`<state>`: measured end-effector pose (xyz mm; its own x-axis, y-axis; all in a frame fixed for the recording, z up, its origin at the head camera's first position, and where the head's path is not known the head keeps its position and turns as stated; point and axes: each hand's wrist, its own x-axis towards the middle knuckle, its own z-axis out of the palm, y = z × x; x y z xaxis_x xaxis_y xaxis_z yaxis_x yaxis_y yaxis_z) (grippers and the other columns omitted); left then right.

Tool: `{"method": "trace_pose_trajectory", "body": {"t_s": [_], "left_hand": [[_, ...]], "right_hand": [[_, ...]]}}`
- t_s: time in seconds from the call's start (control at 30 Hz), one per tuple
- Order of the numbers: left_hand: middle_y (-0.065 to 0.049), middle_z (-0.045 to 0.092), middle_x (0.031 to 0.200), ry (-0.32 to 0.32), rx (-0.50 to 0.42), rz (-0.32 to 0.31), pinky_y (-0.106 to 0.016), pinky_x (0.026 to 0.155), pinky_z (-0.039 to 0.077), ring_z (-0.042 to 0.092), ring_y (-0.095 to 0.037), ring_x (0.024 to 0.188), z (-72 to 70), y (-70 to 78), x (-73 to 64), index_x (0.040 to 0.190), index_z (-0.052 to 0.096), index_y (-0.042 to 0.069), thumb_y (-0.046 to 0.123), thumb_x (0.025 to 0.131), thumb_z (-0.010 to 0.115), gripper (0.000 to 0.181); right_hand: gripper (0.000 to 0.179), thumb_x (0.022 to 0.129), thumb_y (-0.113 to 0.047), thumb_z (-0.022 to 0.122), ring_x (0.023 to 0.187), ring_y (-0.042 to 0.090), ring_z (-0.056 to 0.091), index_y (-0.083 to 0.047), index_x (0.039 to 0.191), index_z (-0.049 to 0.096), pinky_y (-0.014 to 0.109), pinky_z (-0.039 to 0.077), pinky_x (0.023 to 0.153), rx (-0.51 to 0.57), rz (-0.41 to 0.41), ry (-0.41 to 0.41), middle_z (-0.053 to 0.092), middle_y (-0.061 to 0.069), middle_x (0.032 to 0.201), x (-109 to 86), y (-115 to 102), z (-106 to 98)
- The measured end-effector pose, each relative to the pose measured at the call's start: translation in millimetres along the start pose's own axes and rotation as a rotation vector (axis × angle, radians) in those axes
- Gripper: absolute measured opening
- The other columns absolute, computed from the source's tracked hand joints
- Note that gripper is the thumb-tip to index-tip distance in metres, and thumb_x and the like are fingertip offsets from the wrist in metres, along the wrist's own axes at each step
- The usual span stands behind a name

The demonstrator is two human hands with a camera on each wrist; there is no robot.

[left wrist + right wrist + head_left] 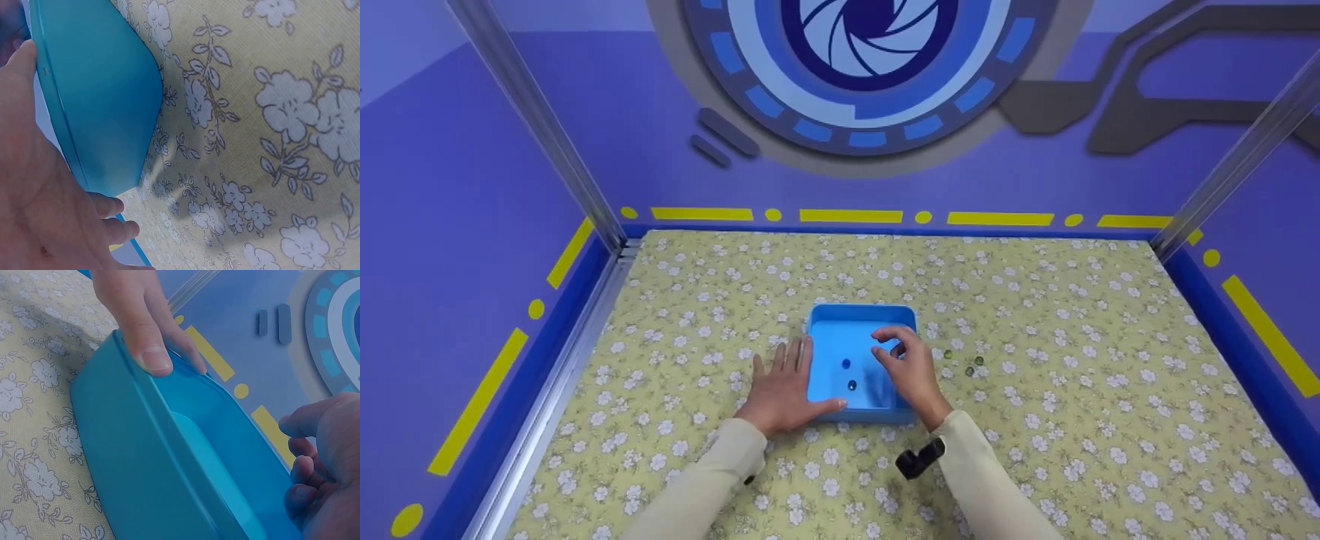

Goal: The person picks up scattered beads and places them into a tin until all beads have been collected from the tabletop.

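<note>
Currently, the left hand (781, 391) rests spread against the blue tray (840, 336); the right hand (913, 369) hovers above, thumb and forefinger apart; 2 dark marbles (852, 385) lie inside; 3 greenish marbles (979, 361) sit rightward on the tabletop (1080, 315).

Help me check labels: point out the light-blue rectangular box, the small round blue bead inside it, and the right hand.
Light-blue rectangular box (129, 439): right wrist view, outer wall.
Small round blue bead (846, 363): head view, its middle.
Right hand (913, 370): head view, back of the hand.
</note>
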<state>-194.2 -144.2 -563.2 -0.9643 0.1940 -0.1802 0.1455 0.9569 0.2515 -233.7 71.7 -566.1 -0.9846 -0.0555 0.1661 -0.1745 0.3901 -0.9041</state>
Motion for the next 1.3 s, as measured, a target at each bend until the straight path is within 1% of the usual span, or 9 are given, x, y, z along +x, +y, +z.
{"method": "trace_pose_trajectory", "body": {"t_s": [0.13,0.4,0.47,0.57,0.67,0.9,1.07,1.2,1.3], "left_hand": [[-0.013,0.017,0.162,0.001,-0.009,-0.005,-0.07,0.112,0.013,0.019,-0.038,0.149,0.8,-0.1,0.2,0.157,0.008,0.013,0.088,0.073,0.044,0.119],[-0.015,0.017,0.162,0.003,-0.017,-0.008,-0.071,0.112,0.01,0.018,-0.038,0.149,0.9,1.0,1.1,0.157,0.009,0.011,0.086,0.074,0.048,0.118],[-0.015,0.017,0.162,0.001,-0.013,-0.008,-0.071,0.112,0.01,0.018,-0.038,0.149,1.0,1.1,1.5,0.157,0.009,0.011,0.087,0.073,0.046,0.119],[-0.014,0.017,0.162,0.0,-0.005,-0.01,-0.071,0.112,0.011,0.019,-0.037,0.149,1.2,1.1,1.9,0.157,0.009,0.011,0.089,0.072,0.044,0.121],[-0.015,0.018,0.162,-0.001,-0.006,-0.014,-0.071,0.112,0.011,0.019,-0.038,0.149,1.1,1.4,1.8,0.157,0.009,0.01,0.089,0.071,0.045,0.122],[-0.015,0.017,0.162,0.003,-0.015,-0.019,-0.071,0.112,0.01,0.018,-0.038,0.149,1.1,2.5,1.4,0.157,0.009,0.01,0.084,0.074,0.051,0.119],[-0.015,0.016,0.162,-0.003,-0.013,-0.012,-0.07,0.112,0.01,0.018,-0.039,0.149,0.3,1.8,0.6,0.157,0.009,0.01,0.086,0.074,0.048,0.119],[-0.015,0.016,0.162,0.0,-0.01,-0.012,-0.07,0.113,0.01,0.018,-0.039,0.148,0.1,1.8,0.5,0.157,0.009,0.01,0.086,0.074,0.048,0.119],[-0.016,0.018,0.162,0.009,-0.002,-0.007,-0.07,0.112,0.012,0.019,-0.04,0.148,-0.1,1.5,0.4,0.157,0.01,0.009,0.086,0.074,0.048,0.119]], "right_hand": [[0.016,0.089,-0.004,0.067,0.071,0.015,0.052,-0.005,0.105,0.07,0.031,0.046,0.069,0.007,-0.031,0.008,0.066,0.011,0.105,-0.1,0.5,-2.8],[0.014,0.091,-0.009,0.067,0.072,0.016,0.053,-0.013,0.104,0.07,0.027,0.045,0.068,-0.019,0.003,0.011,0.067,0.014,0.108,-1.4,-0.2,-8.5],[0.014,0.09,-0.009,0.067,0.072,0.016,0.053,-0.013,0.104,0.071,0.027,0.046,0.068,-0.023,0.009,0.016,0.067,0.014,0.108,-1.3,-0.5,-9.6],[0.015,0.09,-0.008,0.067,0.072,0.016,0.052,-0.009,0.105,0.07,0.026,0.045,0.067,-0.032,0.009,0.02,0.067,0.013,0.107,-1.1,-0.5,-11.2],[0.016,0.091,-0.009,0.067,0.071,0.016,0.052,-0.007,0.107,0.07,0.026,0.045,0.066,-0.026,0.024,0.02,0.067,0.014,0.108,-1.3,-0.4,-13.6],[0.015,0.09,-0.008,0.067,0.071,0.017,0.051,-0.015,0.103,0.071,0.025,0.044,0.066,0.015,0.045,0.022,0.067,0.01,0.105,-2.3,2.0,-20.0],[0.015,0.091,-0.009,0.066,0.072,0.016,0.051,-0.012,0.105,0.07,0.023,0.043,0.065,0.017,0.065,0.029,0.067,0.016,0.107,-3.1,5.3,-23.3],[0.017,0.092,-0.011,0.065,0.074,0.016,0.05,-0.008,0.109,0.069,0.023,0.043,0.064,0.019,0.098,0.037,0.066,0.015,0.109,-3.7,6.9,-26.7],[0.017,0.092,-0.012,0.066,0.075,0.017,0.051,-0.009,0.109,0.069,0.025,0.043,0.065,0.017,0.114,0.044,0.066,0.013,0.11,-4.3,7.0,-29.9]]}}
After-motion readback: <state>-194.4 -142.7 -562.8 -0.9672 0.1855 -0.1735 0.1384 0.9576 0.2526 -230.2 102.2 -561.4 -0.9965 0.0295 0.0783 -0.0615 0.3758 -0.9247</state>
